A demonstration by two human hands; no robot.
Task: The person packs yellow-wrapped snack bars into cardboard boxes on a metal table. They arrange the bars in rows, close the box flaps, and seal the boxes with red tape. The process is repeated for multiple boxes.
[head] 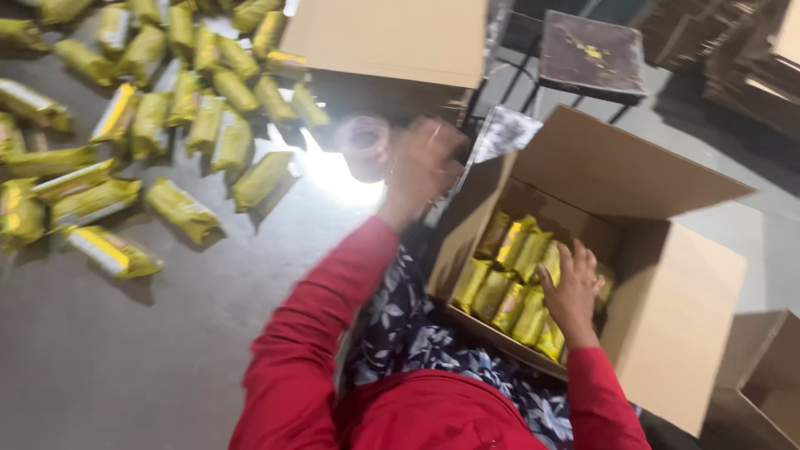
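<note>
From the head view I see my right hand (pixel 573 287) lying palm down, fingers spread, on top of the yellow packets (pixel 508 279) that stand packed in rows inside the open cardboard box (pixel 675 317). The hand presses flat on the packets toward the right end of the rows; it grips none of them. The box sits tilted on the floor to my right, its flaps (pixel 621 171) standing open behind the hand.

My left hand (pixel 425 162) is raised out in front of me, well apart from the box, and it is blurred. It appears closed around something, just beside a roll of tape (pixel 364 146) seen as a pale ring, but I cannot tell for sure whether the fingers hold the roll or only touch it. A bright glare on the floor lies just below it.

To my left, a loose heap of the same yellow packets (pixel 158 108) is scattered across the grey floor (pixel 150 350), far from either hand. A second cardboard box (pixel 392 42) stands beyond the left hand, with a dark stool (pixel 593 54) further back on the right. Red sleeves (pixel 317 333) cover both my arms over a dark flowered garment (pixel 417 333).
</note>
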